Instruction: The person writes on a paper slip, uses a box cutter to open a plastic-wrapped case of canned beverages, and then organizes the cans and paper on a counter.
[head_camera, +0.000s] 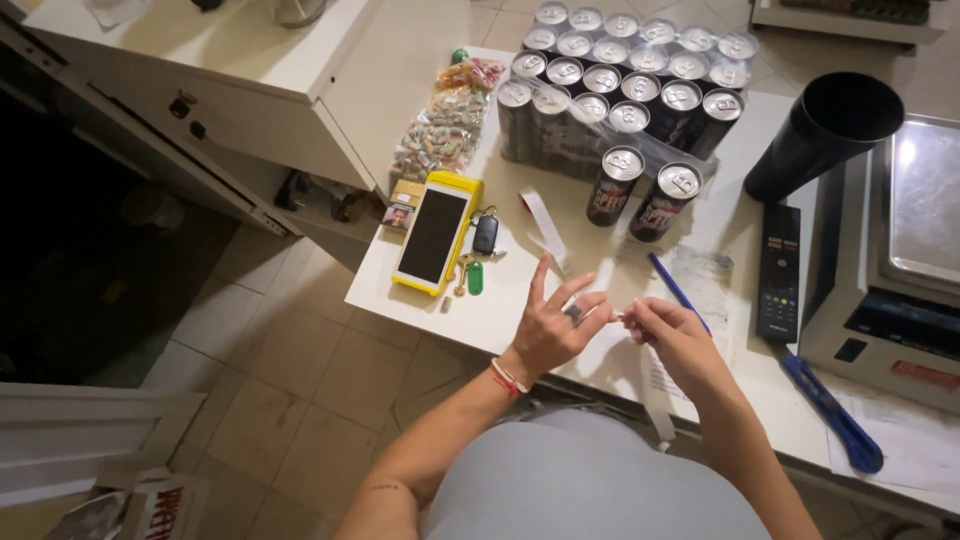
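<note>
here, the left hand (552, 325) and right hand (668, 338) meet just above the near edge of the white bench (480, 315), their fingers pinching a tiny pale scrap (618, 316) between them; two left fingers stick up. a ring sits on the left hand. just left lie a yellow card reader (436, 236) and keys (478, 255). farther off stand black cans (620, 90), with a blue pen (672, 287) right of the hands.

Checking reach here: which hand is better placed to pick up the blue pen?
Probably the right hand: the blue pen lies just beyond its knuckles. The left hand sits farther over, toward the keys. Both hands pinch a small item I cannot identify.
</note>
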